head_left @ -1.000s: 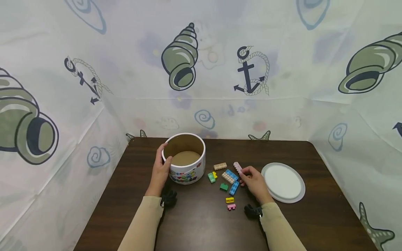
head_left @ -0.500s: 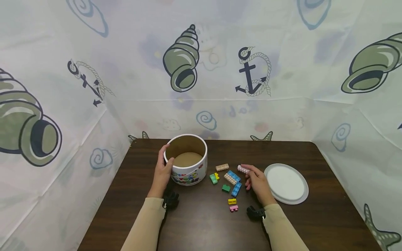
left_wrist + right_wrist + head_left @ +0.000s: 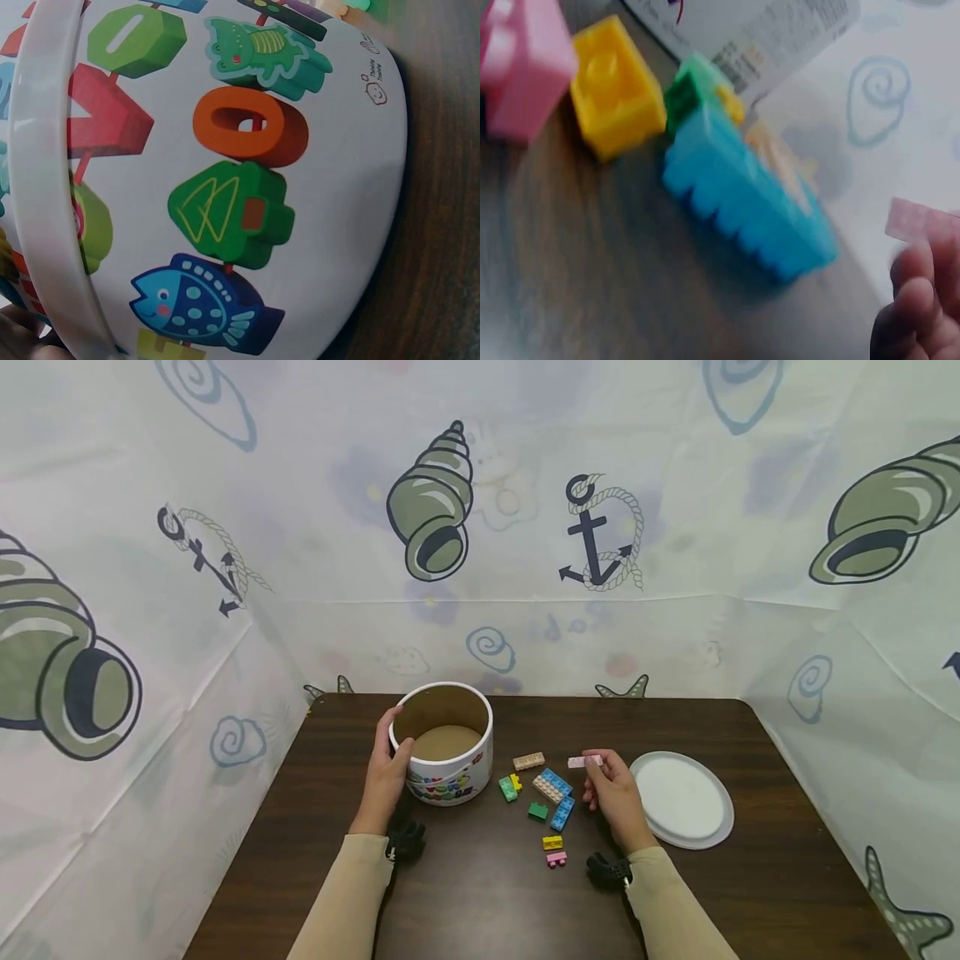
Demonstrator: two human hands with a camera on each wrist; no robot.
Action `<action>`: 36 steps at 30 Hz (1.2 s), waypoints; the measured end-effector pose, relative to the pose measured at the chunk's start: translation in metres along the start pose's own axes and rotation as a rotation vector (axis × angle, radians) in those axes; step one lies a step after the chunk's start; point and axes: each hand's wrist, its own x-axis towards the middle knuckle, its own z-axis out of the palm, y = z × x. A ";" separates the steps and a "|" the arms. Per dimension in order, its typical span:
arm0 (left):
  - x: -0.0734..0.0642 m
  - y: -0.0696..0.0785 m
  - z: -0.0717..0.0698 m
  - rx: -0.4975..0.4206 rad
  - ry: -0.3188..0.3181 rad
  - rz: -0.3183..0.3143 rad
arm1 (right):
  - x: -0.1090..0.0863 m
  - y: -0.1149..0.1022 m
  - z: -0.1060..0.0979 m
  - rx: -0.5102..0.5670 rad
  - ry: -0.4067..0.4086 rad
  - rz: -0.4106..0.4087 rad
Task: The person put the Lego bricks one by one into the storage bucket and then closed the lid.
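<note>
My left hand holds the near left side of a white round tub, thumb over the rim and fingers around the outside. The tub's open top shows a bare brown bottom; colourful printed pictures cover its wall in the left wrist view. My right hand pinches a pale pink toy brick between thumb and fingers, to the right of the loose bricks. In the right wrist view the same pale brick sticks out from the fingertips, partly hidden by them.
Between the hands lie loose bricks: a tan one, a green-and-yellow pair, blue ones, a dark green one, a yellow one and a pink one. A white round lid lies at the right.
My right hand has shifted slightly right and turned the pale pink brick from slanted to nearly level. My left hand and the tub stay in place.
</note>
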 end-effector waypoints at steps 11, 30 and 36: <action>0.002 -0.001 0.003 -0.024 -0.001 0.014 | 0.001 -0.059 -0.002 0.006 -0.005 -0.076; -0.001 -0.001 0.003 -0.004 0.013 0.008 | 0.034 -0.123 0.046 0.091 -0.078 -0.183; -0.001 -0.001 0.002 -0.005 0.012 0.009 | 0.041 -0.134 0.071 0.135 -0.136 -0.140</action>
